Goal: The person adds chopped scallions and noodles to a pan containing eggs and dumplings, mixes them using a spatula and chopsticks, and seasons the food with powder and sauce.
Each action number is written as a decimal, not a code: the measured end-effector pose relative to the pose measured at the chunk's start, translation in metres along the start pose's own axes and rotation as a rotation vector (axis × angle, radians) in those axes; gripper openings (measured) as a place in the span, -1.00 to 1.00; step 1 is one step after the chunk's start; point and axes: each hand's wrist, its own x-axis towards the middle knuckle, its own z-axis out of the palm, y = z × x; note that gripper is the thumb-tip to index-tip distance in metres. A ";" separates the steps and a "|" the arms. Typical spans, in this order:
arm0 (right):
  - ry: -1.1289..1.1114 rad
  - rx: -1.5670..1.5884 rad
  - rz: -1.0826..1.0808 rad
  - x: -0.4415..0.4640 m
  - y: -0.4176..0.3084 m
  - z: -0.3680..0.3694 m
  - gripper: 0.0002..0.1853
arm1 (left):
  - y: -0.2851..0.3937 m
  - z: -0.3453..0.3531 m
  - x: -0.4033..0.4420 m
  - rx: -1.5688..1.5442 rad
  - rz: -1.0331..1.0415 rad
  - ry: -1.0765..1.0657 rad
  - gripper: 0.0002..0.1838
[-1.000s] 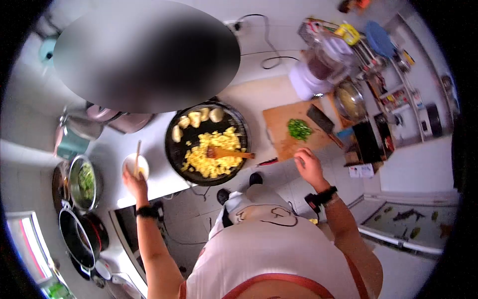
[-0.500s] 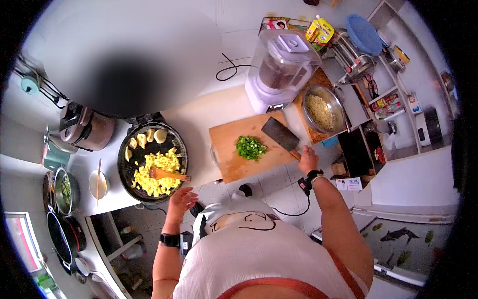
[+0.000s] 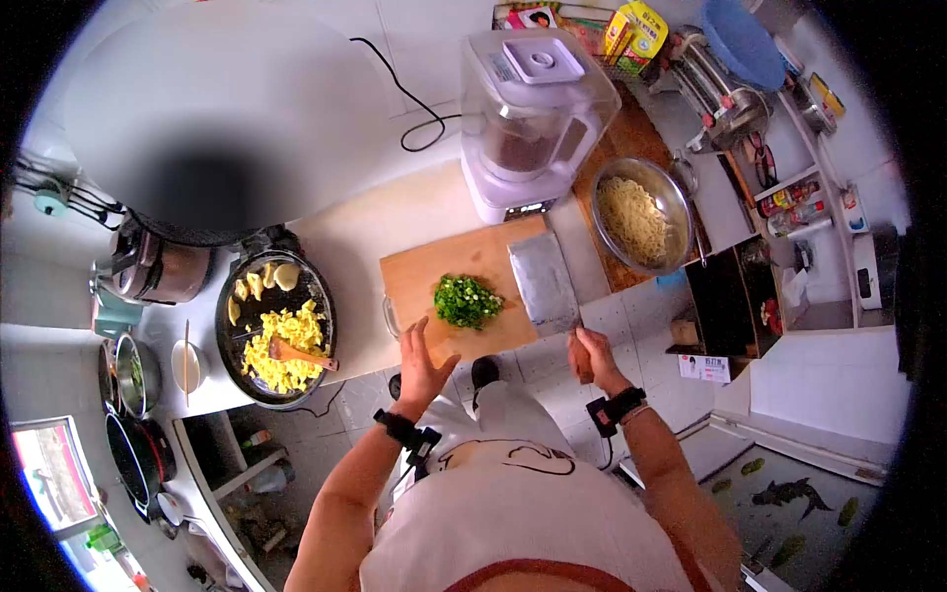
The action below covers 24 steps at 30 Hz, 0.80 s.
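- Gripping the cleaver point(image 3: 543, 279) by its handle, the right hand point(image 3: 594, 357) is closed in a fist just off the front right corner of the cutting board point(image 3: 406, 271); the broad blade lies over the board's right edge.
- Spreading its fingers wide, the left hand point(image 3: 424, 373) holds nothing; it hangs near the board's front left corner, before the chopped greens point(image 3: 468, 302), which sit in a heap towards the middle of the board's front edge.
- Judging by the head view, the greens are already cut small and gathered, though all on the board; scrambled egg point(image 3: 279, 347), already broken up, lies in the black pan point(image 3: 311, 286) towards the left end of the surface point(image 3: 355, 306), a wooden spatula point(image 3: 308, 357) resting on it.
- Hiding most of the cleaver's handle, the right fist covers its grip; whether the blade touches the board is hard to tell; whether the left hand touches the board is equally unclear; a dark blur point(image 3: 202, 192) covers what lies behind the pan.
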 end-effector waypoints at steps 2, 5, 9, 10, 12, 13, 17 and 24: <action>0.039 0.055 0.128 -0.002 0.016 0.009 -0.54 | 0.012 0.015 0.012 0.058 -0.001 -0.028 -0.06; 0.062 0.029 0.133 0.008 0.049 0.006 -0.50 | 0.011 0.034 0.026 0.129 -0.006 -0.028 0.06; 0.060 0.110 0.127 0.008 0.055 0.015 -0.50 | 0.006 0.044 0.042 0.086 -0.030 0.066 0.16; 0.058 0.112 0.131 0.009 0.055 0.017 -0.50 | 0.005 0.045 0.045 0.065 -0.040 0.105 0.16; 0.099 0.072 0.152 0.009 0.055 0.022 -0.52 | 0.003 0.049 0.049 0.040 -0.062 0.121 0.15; 0.098 0.070 0.154 0.010 0.056 0.024 -0.52 | 0.003 0.050 0.051 0.011 -0.079 0.143 0.14; 0.091 0.032 0.099 0.013 0.066 0.037 -0.52 | -0.004 0.061 0.055 0.008 -0.043 0.189 0.18; 0.029 0.010 0.077 0.022 0.075 0.082 -0.54 | 0.004 0.074 0.062 0.129 -0.004 0.236 0.11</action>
